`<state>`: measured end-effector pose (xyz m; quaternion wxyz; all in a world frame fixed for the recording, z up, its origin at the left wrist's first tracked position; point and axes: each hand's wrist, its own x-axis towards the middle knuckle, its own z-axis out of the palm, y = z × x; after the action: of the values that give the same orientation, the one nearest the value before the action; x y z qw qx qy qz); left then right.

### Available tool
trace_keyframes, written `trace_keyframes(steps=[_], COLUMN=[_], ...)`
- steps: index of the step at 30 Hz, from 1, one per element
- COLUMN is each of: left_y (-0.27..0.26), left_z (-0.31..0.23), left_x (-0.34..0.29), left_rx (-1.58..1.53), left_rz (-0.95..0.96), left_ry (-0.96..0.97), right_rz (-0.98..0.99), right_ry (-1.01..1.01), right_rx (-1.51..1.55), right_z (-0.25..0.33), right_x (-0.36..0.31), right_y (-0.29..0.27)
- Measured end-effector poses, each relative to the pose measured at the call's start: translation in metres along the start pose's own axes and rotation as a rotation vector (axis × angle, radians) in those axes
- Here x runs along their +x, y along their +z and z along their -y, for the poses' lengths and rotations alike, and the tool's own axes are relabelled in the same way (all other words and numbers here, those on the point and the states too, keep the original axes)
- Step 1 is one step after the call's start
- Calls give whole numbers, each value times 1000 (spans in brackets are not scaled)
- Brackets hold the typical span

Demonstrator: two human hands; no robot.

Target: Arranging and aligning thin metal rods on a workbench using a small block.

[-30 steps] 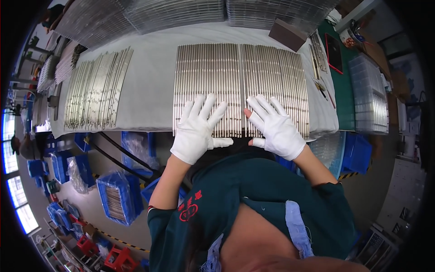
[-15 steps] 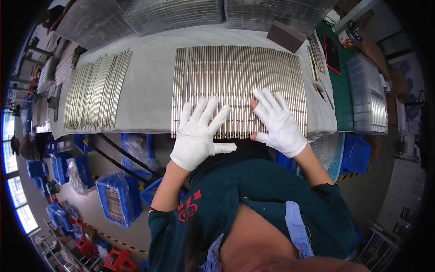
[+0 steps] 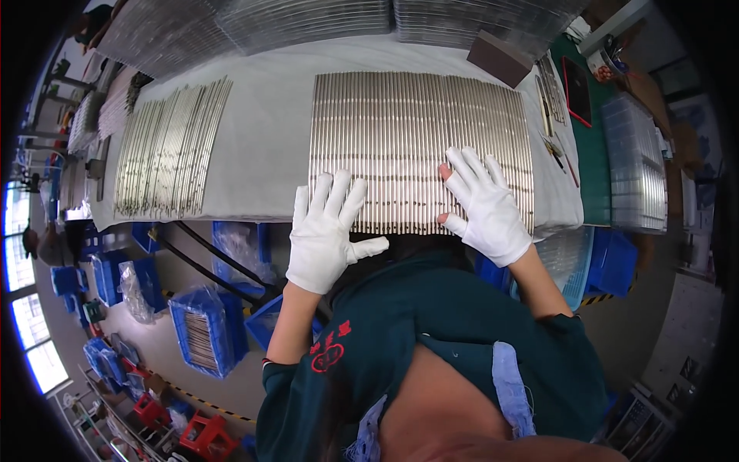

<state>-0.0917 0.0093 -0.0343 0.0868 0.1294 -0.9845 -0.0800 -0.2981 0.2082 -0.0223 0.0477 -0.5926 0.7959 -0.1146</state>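
A wide row of thin silvery metal rods (image 3: pixel 419 131) lies side by side on the white-covered table (image 3: pixel 265 138). At its front left corner my left hand (image 3: pixel 323 231), in a white glove, rests flat with the fingers spread. My right hand (image 3: pixel 489 212) lies over the row's front right part, also gloved and spread, with bare thumb and finger tips showing. Both palms hide the rod ends beneath them. Neither hand grips anything. To the left lies a second, looser batch of rods (image 3: pixel 169 150), slightly slanted.
Clear plastic trays (image 3: pixel 308 23) are stacked along the back. A brown block (image 3: pixel 499 58) sits beyond the row's right corner. Pen-like tools (image 3: pixel 556 150) and a red-edged dark device (image 3: pixel 576 91) lie at the right. Blue bins (image 3: pixel 202 331) stand on the floor below.
The left hand has shifted left to the row's left edge, fingers still spread. The narrow gap near the row's left side has closed. The right hand still lies over the right part.
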Motion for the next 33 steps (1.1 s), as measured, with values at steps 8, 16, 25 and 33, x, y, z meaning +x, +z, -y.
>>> trace_keyframes(steps=[8,16,25,33], left_y=[0,-3,2,3], left_z=[-10,3,12,10], left_x=[-20,-39,-47,-55], left_rx=[-101,-25,-21,-46], left_rz=[-56,-59,-197,-175], left_ry=[39,-108,-144,-143], right_rz=[-13,-22,-160,-391], right_ry=[-19,-32,-80,110], right_rx=[-10,-37,-25,-499], right_z=[-2,-5,-27,-137], right_x=[-2,-2,4,73], right_y=[2,3,-7,-56])
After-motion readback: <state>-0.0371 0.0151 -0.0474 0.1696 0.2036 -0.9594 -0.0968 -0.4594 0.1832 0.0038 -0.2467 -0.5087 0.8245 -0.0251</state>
